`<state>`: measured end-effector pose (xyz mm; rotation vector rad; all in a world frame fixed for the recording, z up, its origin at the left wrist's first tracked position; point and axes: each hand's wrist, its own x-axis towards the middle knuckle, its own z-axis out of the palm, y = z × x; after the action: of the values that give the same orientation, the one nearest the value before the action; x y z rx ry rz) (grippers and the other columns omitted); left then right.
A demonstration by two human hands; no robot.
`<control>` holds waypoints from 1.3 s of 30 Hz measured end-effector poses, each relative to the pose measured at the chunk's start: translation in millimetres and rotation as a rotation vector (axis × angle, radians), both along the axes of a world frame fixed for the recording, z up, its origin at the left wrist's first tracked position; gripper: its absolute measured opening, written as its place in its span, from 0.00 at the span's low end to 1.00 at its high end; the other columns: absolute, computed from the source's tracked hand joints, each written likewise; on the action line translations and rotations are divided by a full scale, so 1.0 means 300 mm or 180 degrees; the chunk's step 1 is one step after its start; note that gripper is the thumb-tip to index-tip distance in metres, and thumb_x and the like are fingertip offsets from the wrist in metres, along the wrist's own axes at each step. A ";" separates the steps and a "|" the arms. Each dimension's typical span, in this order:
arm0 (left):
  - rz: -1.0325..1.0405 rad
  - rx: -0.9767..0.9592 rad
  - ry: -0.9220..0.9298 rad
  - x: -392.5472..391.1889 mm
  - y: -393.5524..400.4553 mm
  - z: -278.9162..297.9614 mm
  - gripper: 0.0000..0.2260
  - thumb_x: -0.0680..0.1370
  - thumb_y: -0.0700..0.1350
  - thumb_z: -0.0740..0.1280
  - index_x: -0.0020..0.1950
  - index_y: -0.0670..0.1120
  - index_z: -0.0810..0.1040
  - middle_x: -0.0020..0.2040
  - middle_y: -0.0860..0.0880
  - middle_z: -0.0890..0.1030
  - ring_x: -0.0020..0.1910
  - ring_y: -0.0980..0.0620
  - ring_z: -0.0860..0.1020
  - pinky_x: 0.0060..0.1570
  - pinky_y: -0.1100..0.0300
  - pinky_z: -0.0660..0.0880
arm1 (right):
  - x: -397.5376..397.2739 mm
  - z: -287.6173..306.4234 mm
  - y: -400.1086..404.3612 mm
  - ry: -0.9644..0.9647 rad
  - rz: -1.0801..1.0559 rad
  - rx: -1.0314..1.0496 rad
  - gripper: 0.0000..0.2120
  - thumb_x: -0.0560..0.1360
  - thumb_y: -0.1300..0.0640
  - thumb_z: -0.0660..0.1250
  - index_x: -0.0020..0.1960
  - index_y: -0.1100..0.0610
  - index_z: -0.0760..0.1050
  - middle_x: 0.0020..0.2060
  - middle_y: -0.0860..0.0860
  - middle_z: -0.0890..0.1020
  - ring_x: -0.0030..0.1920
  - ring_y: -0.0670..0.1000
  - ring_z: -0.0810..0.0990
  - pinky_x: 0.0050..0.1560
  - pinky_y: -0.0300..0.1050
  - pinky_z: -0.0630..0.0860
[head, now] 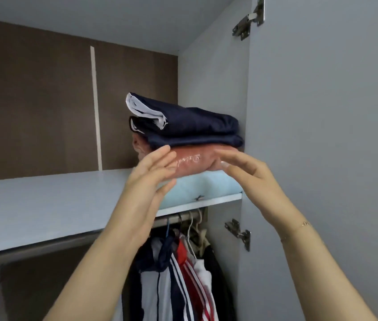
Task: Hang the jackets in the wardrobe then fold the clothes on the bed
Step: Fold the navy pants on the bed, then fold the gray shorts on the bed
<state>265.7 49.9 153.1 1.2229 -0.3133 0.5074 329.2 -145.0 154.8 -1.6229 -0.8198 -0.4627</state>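
A stack of folded clothes sits on the wardrobe's upper shelf against the right wall: two navy garments on top, a pink one with embroidered lettering beneath, and a light blue one at the bottom. My left hand is at the stack's left front, fingers straight, thumb by the blue garment. My right hand is raised at the right front, fingers straight, fingertips at the pink garment. Below the shelf, several jackets hang on hangers from the rail.
The wardrobe's right door stands open with two metal hinges. The shelf's left part is bare, with a brown back panel behind. A dark space lies under the shelf at the left.
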 end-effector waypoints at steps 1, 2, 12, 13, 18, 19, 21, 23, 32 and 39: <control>-0.0225 0.0103 0.0024 -0.022 -0.006 -0.045 0.18 0.79 0.34 0.62 0.64 0.51 0.78 0.61 0.54 0.82 0.62 0.57 0.79 0.66 0.53 0.72 | -0.051 -0.041 -0.005 0.0105 -0.0114 0.0045 0.13 0.79 0.59 0.64 0.60 0.47 0.80 0.57 0.39 0.82 0.59 0.37 0.78 0.54 0.26 0.71; -0.0411 0.0192 0.0066 -0.042 -0.011 -0.089 0.18 0.79 0.34 0.62 0.65 0.51 0.78 0.61 0.54 0.82 0.62 0.57 0.79 0.66 0.52 0.72 | -0.103 -0.083 -0.011 0.0210 -0.0212 0.0113 0.13 0.80 0.59 0.64 0.60 0.47 0.80 0.57 0.40 0.82 0.60 0.40 0.78 0.58 0.32 0.73; -0.2019 0.0433 0.0602 -0.258 -0.228 -0.488 0.17 0.79 0.37 0.60 0.66 0.48 0.77 0.61 0.52 0.82 0.63 0.55 0.78 0.64 0.52 0.71 | -0.693 -0.510 -0.211 0.1188 -0.1740 0.0648 0.13 0.80 0.60 0.63 0.61 0.49 0.80 0.58 0.44 0.82 0.61 0.44 0.79 0.65 0.51 0.73; -0.2210 0.0454 0.0704 -0.292 -0.284 -0.521 0.17 0.78 0.37 0.60 0.65 0.48 0.77 0.61 0.52 0.82 0.63 0.55 0.78 0.64 0.52 0.71 | -0.769 -0.550 -0.245 0.1288 -0.1914 0.0699 0.13 0.80 0.60 0.63 0.61 0.49 0.79 0.58 0.44 0.83 0.60 0.44 0.80 0.64 0.49 0.74; -0.3167 0.0682 0.1095 -0.517 -0.588 -0.660 0.17 0.75 0.39 0.66 0.64 0.48 0.77 0.60 0.52 0.82 0.63 0.55 0.78 0.64 0.55 0.72 | -1.168 -0.709 -0.424 0.1637 -0.2781 0.0995 0.16 0.80 0.62 0.61 0.60 0.47 0.80 0.58 0.44 0.83 0.61 0.45 0.79 0.63 0.49 0.73; -0.3361 0.0768 0.1126 -0.566 -0.647 -0.684 0.17 0.76 0.38 0.66 0.64 0.48 0.77 0.60 0.53 0.82 0.63 0.55 0.78 0.64 0.54 0.72 | -1.250 -0.736 -0.455 0.1655 -0.2967 0.1076 0.16 0.80 0.62 0.61 0.59 0.46 0.80 0.58 0.44 0.83 0.61 0.45 0.79 0.63 0.49 0.73; -0.3701 0.0930 0.1218 -0.667 -0.768 -0.729 0.16 0.79 0.36 0.62 0.64 0.48 0.77 0.60 0.53 0.82 0.62 0.55 0.79 0.65 0.54 0.72 | -1.414 -0.788 -0.513 0.1661 -0.3334 0.1257 0.16 0.80 0.61 0.61 0.59 0.45 0.80 0.58 0.45 0.83 0.61 0.45 0.79 0.61 0.49 0.73; -0.4024 0.1065 0.1288 -0.785 -0.894 -0.771 0.16 0.79 0.35 0.61 0.64 0.47 0.77 0.60 0.53 0.83 0.62 0.55 0.79 0.64 0.55 0.73 | -1.580 -0.835 -0.569 0.1696 -0.3688 0.1461 0.16 0.80 0.62 0.61 0.59 0.46 0.81 0.57 0.47 0.83 0.59 0.47 0.80 0.58 0.47 0.74; -0.5443 0.1655 0.1394 -1.560 -1.436 -0.940 0.15 0.77 0.38 0.65 0.62 0.49 0.78 0.59 0.53 0.83 0.61 0.54 0.79 0.59 0.58 0.73 | -2.390 -0.967 -0.820 0.1786 -0.4946 0.2250 0.15 0.79 0.65 0.62 0.58 0.51 0.81 0.53 0.49 0.85 0.56 0.50 0.82 0.54 0.39 0.78; -0.5993 0.2167 0.1627 -2.123 -1.745 -1.055 0.16 0.79 0.33 0.60 0.62 0.48 0.79 0.58 0.53 0.83 0.60 0.55 0.80 0.63 0.54 0.73 | -2.952 -1.092 -1.005 0.1785 -0.5743 0.2750 0.13 0.79 0.66 0.61 0.57 0.54 0.81 0.51 0.50 0.86 0.53 0.49 0.83 0.51 0.36 0.77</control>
<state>-371.1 -473.5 -163.3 1.1016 -1.0319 -1.6037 -556.4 -446.4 -172.9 -1.1012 1.3451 -1.2362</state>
